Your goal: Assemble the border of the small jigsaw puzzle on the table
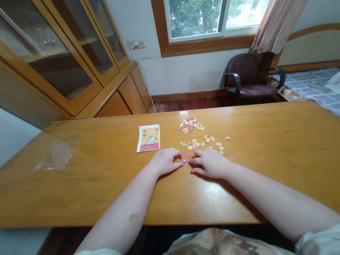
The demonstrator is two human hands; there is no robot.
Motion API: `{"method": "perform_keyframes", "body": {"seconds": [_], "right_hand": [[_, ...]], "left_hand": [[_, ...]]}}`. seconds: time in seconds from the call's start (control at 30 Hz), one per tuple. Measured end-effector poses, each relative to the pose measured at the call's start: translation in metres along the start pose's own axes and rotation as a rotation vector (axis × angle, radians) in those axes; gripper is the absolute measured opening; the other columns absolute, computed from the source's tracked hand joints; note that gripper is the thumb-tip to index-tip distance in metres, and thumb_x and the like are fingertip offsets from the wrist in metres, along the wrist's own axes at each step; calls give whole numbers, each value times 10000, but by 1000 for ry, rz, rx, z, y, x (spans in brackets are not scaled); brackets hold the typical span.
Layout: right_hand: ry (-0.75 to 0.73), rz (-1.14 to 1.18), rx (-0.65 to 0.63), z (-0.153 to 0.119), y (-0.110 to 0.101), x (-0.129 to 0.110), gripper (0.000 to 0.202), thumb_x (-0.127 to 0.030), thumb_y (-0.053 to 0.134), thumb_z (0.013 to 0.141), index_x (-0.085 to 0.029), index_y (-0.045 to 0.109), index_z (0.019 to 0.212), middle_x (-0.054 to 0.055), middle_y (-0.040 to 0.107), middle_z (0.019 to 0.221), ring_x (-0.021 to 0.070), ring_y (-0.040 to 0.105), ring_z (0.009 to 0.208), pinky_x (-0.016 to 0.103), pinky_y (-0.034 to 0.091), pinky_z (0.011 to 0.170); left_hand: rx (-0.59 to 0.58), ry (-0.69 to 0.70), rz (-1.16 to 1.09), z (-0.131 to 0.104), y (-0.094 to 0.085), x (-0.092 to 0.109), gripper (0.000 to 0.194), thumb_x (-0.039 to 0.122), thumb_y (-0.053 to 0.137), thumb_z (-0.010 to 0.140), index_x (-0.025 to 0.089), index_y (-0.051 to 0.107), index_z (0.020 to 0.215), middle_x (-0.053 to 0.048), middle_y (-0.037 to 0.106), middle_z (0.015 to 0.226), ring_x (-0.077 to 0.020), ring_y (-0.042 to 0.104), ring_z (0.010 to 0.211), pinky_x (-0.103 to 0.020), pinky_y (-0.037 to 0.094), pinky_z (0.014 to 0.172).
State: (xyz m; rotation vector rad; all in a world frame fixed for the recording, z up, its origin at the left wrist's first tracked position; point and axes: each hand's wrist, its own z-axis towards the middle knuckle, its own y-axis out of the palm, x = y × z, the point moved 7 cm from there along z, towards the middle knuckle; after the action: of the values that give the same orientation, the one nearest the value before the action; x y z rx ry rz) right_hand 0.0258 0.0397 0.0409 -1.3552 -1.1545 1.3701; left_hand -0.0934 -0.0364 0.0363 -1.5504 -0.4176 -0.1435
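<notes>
Pink joined puzzle pieces (185,161) lie on the table between my two hands. My left hand (168,161) rests to their left, its thumb and forefinger closed on their edge. From the right, my right hand (209,163) reaches in with its fingers apart, the fingertips at the pieces' right edge. Just above is a loose pink puzzle piece (187,154). Yellow puzzle pieces (194,143) are scattered beyond my hands, some partly hidden by the right one. Farther back is a mixed pile of pieces (189,124). A picture card (148,138) with a white animal lies beyond my left hand.
A clear plastic bag (58,154) lies on the left of the wooden table (110,192). One single yellow piece (227,138) sits apart on the right. Past the table are a glass-doored cabinet (101,76), an armchair (245,74) and a bed (317,88).
</notes>
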Motion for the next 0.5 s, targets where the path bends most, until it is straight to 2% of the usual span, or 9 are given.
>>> {"method": "perform_keyframes", "body": {"seconds": [0.27,0.37,0.43,0.5], "right_hand": [[51,-6,5,0,-6,8,438,-529,445,903,-257,634,1189,85,615,971,199,579,816,303,393,728],[146,-19,21,-6,-17,34,369,-440,427,925,-236,687,1088,81,640,914,186,589,801,279,389,706],[289,-13,32,-14,-26,62,340,-405,443,917,-222,729,945,77,658,889,167,592,754,259,385,663],[392,-3,42,-23,-33,89,295,-397,494,882,-227,735,894,68,674,892,160,594,735,247,383,633]], "left_hand": [[29,-35,-9,1,0,-2,291,454,526,839,239,647,994,-16,654,830,-165,580,749,-250,371,600],[40,-39,-4,1,0,-1,325,475,520,845,234,643,1025,-28,659,857,-172,594,782,-256,384,625],[37,-40,-1,2,1,-3,332,482,516,848,230,648,1020,-35,664,884,-176,601,801,-258,388,635],[31,-38,-4,2,3,-4,327,481,510,853,232,653,1010,-35,667,891,-176,603,806,-257,387,635]]}}
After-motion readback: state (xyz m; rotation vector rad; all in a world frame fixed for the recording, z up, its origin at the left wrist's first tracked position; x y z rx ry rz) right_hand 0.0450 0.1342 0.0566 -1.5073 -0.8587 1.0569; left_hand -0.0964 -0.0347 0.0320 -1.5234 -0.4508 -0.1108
